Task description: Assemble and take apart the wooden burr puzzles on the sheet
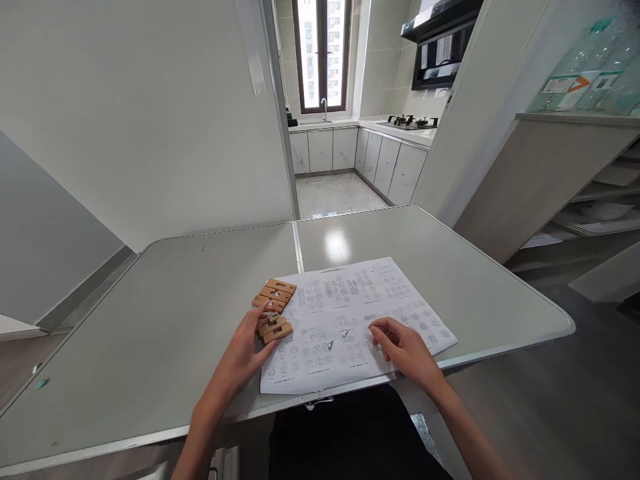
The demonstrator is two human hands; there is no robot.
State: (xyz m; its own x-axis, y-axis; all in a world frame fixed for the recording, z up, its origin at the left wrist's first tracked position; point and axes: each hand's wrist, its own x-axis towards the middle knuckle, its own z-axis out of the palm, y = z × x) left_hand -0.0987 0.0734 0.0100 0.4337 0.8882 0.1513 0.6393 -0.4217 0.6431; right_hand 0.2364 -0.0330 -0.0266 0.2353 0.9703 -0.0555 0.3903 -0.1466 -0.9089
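Note:
My left hand (pixel 245 353) is closed around a small cluster of notched wooden puzzle pieces (pixel 276 330), thumb on the near side and fingers on the far side. Just beyond its fingertips, more wooden puzzle pieces (pixel 277 293) with slots and dark markings lie side by side at the left edge of a printed instruction sheet (pixel 350 313). Over the right part of that sheet rests my right hand (pixel 403 347). Its fingers are curled, with thumb and index tips close together, and I see nothing between them. Small diagrams cover the creased sheet.
The sheet lies on a grey-green folding table (pixel 150 333) with a metal rim and a centre seam. A latch (pixel 319 403) sits under the near edge. A shelf unit with large plastic bottles (pixel 575 80) stands at right. Behind is a kitchen with a stove (pixel 410 122).

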